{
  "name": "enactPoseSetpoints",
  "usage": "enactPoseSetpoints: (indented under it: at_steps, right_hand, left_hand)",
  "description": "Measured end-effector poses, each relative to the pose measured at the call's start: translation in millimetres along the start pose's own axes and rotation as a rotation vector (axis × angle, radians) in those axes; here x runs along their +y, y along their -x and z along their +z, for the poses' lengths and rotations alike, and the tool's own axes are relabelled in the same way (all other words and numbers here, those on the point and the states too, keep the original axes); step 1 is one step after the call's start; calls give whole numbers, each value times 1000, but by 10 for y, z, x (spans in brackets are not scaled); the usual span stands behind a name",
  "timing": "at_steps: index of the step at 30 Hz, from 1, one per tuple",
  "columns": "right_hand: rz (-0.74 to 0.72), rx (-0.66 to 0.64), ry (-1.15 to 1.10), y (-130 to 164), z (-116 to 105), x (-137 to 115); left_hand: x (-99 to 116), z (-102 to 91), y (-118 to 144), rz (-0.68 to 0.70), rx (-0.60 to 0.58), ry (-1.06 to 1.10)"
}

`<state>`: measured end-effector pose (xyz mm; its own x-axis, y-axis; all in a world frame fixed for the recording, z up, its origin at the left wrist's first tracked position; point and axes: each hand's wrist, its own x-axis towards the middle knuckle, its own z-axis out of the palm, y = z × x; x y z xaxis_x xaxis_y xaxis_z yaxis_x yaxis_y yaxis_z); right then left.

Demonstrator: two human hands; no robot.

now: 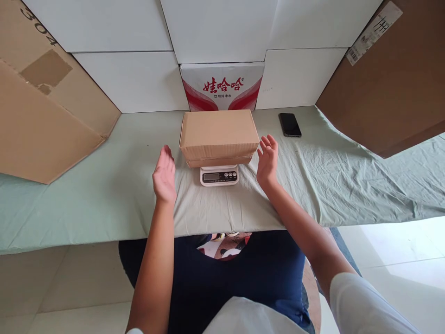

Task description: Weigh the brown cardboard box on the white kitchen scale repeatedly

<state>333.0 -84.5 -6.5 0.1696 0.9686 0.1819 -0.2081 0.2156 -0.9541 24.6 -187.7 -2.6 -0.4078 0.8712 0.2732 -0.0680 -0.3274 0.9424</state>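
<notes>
A closed brown cardboard box [219, 130] rests on a small white kitchen scale [219, 176], overhanging its platform on both sides. The scale's dark display and buttons face me, and no digits can be read on it. To the left of the box, my left hand [164, 175] is raised with its palm turned inward, apart from the cardboard and holding nothing. Close by the box's right front corner is my right hand [267, 159], fingers slightly bent and spread, also holding nothing. Whether its fingertips touch the box I cannot tell.
A black phone [289, 125] lies on the pale green cloth [139, 185] to the right. Behind the box stands a white and red carton [222, 86] against white panels. Large cardboard sheets [52, 125] flank the table on both sides. The cloth's front edge hangs near my lap.
</notes>
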Motion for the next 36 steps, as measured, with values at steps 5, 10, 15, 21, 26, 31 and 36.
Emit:
enactPoseSetpoints:
  at_steps: [5,10,15,21,26,31,36]
  right_hand:
    - [-3,-4,-29,-6,9,10]
    - [-8,10,-49,25,47,-19]
    - [31,67,-137,65,114,-136]
    - [35,71,-154,50,126,-170]
    - [19,46,-123,45,99,-93]
    - [38,47,-116,38,97,-57]
    - [53,27,-104,37,102,-49]
  left_hand:
    - [-27,3,1,-4,-19,-17]
    - [-104,-4,-16,1,-16,27]
    - [-190,12,-25,13,-2,52]
    - [-268,48,-30,-3,-15,27]
    - [-296,45,-50,18,1,9]
    - [-290,30,-51,37,-10,-6]
    - [-291,25,-54,29,-12,-28]
